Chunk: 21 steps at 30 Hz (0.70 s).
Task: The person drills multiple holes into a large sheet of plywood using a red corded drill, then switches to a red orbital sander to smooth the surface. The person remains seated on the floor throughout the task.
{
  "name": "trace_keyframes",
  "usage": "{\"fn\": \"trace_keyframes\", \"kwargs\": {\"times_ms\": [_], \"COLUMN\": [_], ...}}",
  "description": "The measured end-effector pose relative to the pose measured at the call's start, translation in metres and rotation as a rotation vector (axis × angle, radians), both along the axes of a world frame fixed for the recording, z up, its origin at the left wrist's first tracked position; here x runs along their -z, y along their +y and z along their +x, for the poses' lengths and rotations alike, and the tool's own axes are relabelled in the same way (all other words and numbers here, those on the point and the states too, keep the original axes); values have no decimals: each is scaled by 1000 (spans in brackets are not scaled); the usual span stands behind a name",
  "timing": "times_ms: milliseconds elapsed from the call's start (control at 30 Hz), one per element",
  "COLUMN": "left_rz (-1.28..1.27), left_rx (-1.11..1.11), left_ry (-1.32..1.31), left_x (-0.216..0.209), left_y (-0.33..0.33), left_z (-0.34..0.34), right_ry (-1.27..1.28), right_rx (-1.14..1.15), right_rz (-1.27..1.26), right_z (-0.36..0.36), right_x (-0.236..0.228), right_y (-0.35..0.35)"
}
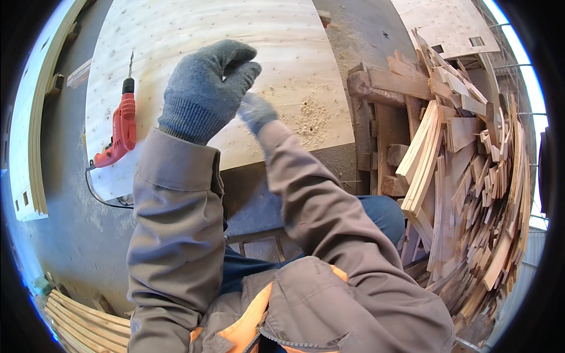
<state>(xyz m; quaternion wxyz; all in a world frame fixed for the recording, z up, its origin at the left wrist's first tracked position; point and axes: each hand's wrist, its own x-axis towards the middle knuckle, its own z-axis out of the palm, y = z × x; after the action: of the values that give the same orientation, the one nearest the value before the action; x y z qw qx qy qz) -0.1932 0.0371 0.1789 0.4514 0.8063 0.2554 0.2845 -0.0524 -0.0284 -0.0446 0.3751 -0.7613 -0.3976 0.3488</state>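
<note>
My left hand [206,85], in a blue-grey knit glove, is raised over a pale plywood sheet [265,29]. Its fingers curl toward the thumb; whatever they may hold is too small or hidden to make out. Just behind its thumb side is my right hand [257,112], also gloved, low over the sheet and smeared by motion, so its fingers do not show clearly. Sawdust and wood chips [312,115] lie scattered to the right of it. On the sheet's left part rests a red power drill [123,126], its bit pointing away from me.
Scrap wood strips [471,170] are heaped on the right, beside rough timber blocks [388,88]. A stack of plywood sheets [36,135] stands along the left. The drill's black cord [97,194] drops over the sheet's edge. Curved boards [88,320] lie at lower left.
</note>
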Motion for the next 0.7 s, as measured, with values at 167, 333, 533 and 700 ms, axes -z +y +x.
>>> {"fn": "trace_keyframes", "kwargs": {"times_ms": [167, 333, 533, 700], "left_rz": [11, 4, 59, 48], "left_rx": [14, -24, 1, -1], "left_ry": [75, 132, 98, 128], "left_x": [-4, -9, -12, -15], "left_y": [2, 10, 11, 9], "left_z": [7, -9, -13, -10], "right_ry": [-198, -861, -303, -497], "right_rx": [-192, -459, 875, 634], "right_rz": [-165, -572, -463, -597], "right_z": [-27, 82, 336, 320], "right_x": [33, -4, -24, -41], "right_y": [47, 15, -198, -192]}}
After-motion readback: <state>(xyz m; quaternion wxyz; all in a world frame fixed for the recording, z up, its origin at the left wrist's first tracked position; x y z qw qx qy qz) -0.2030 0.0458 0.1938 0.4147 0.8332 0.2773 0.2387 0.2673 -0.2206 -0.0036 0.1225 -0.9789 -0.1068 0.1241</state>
